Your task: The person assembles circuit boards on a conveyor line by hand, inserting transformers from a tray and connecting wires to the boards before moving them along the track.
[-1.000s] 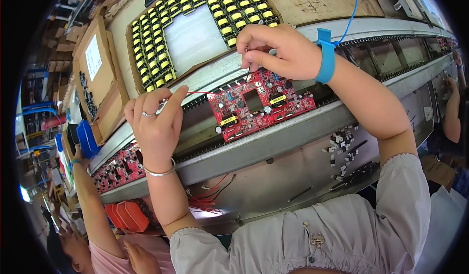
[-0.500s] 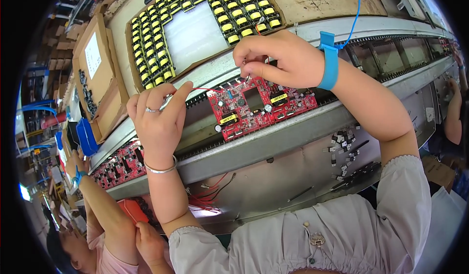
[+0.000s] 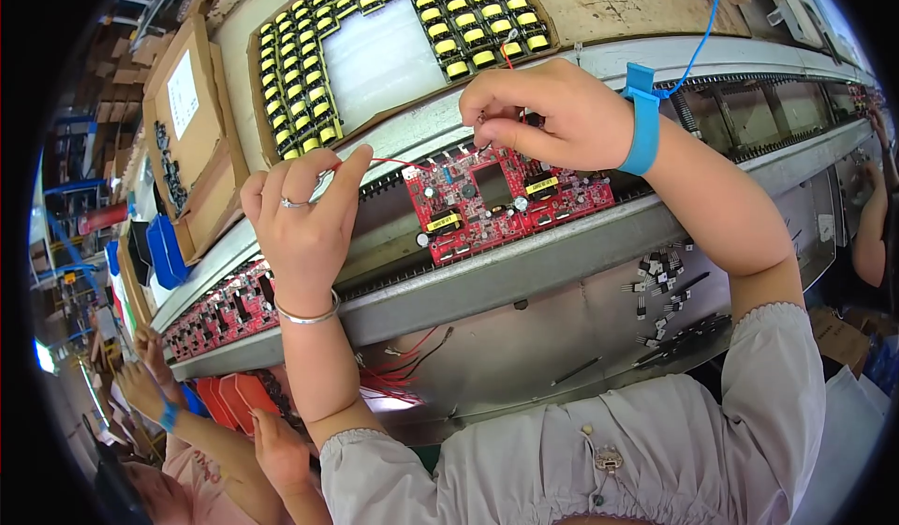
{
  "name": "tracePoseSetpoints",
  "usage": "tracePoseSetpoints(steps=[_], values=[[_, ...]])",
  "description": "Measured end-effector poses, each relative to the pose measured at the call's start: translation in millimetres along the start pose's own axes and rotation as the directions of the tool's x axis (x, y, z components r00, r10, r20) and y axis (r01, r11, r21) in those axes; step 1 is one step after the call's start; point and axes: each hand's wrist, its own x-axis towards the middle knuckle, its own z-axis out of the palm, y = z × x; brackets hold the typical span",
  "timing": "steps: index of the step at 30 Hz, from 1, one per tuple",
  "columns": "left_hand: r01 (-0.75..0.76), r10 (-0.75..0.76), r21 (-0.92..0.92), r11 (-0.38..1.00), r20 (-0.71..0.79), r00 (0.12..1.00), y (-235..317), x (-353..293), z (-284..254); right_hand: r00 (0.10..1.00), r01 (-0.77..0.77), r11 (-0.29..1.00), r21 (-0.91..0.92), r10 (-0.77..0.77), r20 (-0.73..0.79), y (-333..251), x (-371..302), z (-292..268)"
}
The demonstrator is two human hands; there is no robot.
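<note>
Left grip (image 3: 305,214): red wire (image 3: 401,162); printed labels (image 3: 444,221)

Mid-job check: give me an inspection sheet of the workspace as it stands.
Surface: grey metal rail at the board's near side, metal surface below.
Things: red circuit board; red wire reaching toward it.
Clutter: loose small components and loose wires on the metal surface.
Hands: left hand holds the red wire; right hand curls above the board's far edge, any hold unclear.
Cables: blue cord from the wrist strap.
Surroundings: yellow-topped parts beyond the board; a co-worker's hand, lower left.
</note>
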Motion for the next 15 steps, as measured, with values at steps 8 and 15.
tracePoseSetpoints(steps=[8,15], values=[[-0.021,0.021,0.002,1.000,-0.029,0.999,-0.4,-1.1,1.8,1.000,-0.010,0.999,-0.032,0.010,0.011,-3.2,-1.0,-1.0],[-0.038,0.038,-0.008,0.999,-0.054,0.998,2.4,1.2,4.5,1.000,0.002,0.999,-0.049,-0.001,0.014,-5.7,0.7,-3.7]])
